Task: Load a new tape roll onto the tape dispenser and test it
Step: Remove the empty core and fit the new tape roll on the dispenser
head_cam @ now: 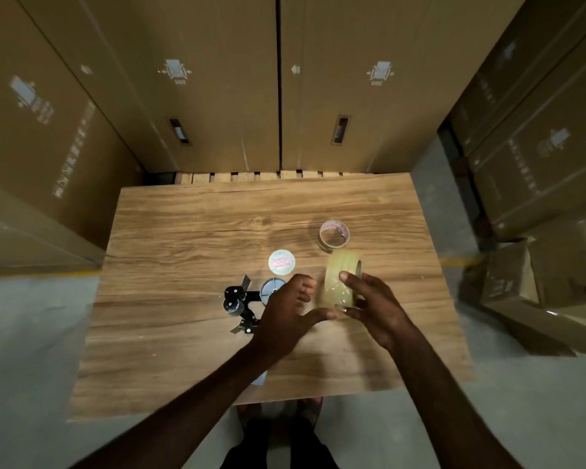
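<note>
Right hand [376, 309] grips clear tape roll [339, 286] above worktop [183, 231]; left hand [281, 316] thumb at roll's edge, its grip unclear.

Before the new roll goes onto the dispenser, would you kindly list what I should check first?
1. Grip on the new tape roll: ok, the right hand grips it above the table.
2. No old roll on the dispenser: ok, its grey hub looks bare, and an empty core lies apart on the table.
3. Loose end of the tape found: cannot tell, the roll is blurred.
4. Is the left hand free: ok, it holds nothing, with its thumb reaching toward the roll.
5. Is the round label disc clear of the dispenser: ok, it lies beside it, apart.
</note>
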A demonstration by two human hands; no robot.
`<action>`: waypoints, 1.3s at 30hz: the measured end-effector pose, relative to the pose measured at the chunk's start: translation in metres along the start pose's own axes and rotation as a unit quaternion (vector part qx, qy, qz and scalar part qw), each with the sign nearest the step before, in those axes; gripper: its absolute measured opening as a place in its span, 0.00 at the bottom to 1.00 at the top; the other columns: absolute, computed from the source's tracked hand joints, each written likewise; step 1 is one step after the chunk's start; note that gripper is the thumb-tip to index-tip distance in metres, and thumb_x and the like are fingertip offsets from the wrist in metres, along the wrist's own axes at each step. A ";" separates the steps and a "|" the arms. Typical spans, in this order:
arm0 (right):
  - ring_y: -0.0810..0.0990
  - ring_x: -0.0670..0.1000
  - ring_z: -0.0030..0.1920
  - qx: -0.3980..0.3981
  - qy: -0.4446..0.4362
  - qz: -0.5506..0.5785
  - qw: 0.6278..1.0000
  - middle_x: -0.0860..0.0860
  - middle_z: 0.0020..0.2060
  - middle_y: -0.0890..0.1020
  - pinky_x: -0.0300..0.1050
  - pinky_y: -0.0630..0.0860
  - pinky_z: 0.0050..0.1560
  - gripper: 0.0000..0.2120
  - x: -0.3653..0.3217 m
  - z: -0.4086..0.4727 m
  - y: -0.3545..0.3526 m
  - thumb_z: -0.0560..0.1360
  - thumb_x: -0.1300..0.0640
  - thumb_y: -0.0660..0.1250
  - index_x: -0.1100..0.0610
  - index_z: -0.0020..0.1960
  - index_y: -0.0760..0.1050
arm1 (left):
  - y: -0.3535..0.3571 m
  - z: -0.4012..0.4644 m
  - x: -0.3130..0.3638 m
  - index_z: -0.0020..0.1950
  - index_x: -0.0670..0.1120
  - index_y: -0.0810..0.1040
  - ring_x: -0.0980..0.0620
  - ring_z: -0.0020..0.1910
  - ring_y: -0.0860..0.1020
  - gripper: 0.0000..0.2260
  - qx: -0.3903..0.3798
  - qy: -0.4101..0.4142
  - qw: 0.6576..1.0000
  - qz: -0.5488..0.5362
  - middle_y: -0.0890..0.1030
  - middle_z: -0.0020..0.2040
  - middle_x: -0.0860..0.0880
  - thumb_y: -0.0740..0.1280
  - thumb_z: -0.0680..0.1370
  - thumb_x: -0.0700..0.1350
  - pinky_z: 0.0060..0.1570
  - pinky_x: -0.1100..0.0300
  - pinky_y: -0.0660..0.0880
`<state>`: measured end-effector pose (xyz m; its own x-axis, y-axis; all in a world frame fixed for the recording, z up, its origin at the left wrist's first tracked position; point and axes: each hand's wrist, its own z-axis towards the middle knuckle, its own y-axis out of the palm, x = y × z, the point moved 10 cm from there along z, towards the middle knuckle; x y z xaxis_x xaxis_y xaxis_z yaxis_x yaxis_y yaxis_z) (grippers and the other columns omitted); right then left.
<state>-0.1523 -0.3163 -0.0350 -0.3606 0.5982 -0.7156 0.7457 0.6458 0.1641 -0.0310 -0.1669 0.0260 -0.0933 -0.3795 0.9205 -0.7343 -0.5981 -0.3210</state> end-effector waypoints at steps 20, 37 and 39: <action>0.80 0.53 0.64 0.051 -0.099 -0.147 0.983 0.51 0.65 0.76 0.49 0.86 0.45 0.49 0.002 -0.017 0.055 0.61 0.50 0.90 0.50 0.72 0.63 | 0.002 -0.034 -0.060 0.49 0.40 0.80 0.50 0.38 0.83 0.04 -0.040 -0.360 0.836 -0.411 0.83 0.40 0.44 0.69 0.79 0.40 0.42 0.57 0.83; 0.86 0.53 0.44 -0.081 -0.053 -0.251 0.963 0.56 0.50 0.86 0.62 0.85 0.48 0.11 0.020 0.054 0.121 0.82 0.59 0.72 0.52 0.64 0.78 | -0.035 -0.025 -0.148 0.47 0.34 0.76 0.44 0.35 0.86 0.10 0.016 -0.414 0.758 -0.504 0.85 0.36 0.36 0.62 0.82 0.40 0.36 0.56 0.84; 0.87 0.50 0.42 -0.074 -0.047 -0.246 0.965 0.55 0.50 0.86 0.60 0.87 0.44 0.12 0.020 0.057 0.121 0.83 0.60 0.70 0.54 0.66 0.78 | -0.034 -0.025 -0.151 0.50 0.34 0.76 0.45 0.36 0.86 0.13 0.012 -0.411 0.759 -0.504 0.85 0.38 0.36 0.63 0.83 0.44 0.36 0.57 0.84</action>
<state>-0.0378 -0.2530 -0.0680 -0.5928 0.1596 -0.7894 0.4060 0.9057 -0.1217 -0.0089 -0.0714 -0.0968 0.9670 -0.0256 0.2536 -0.1393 -0.8864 0.4414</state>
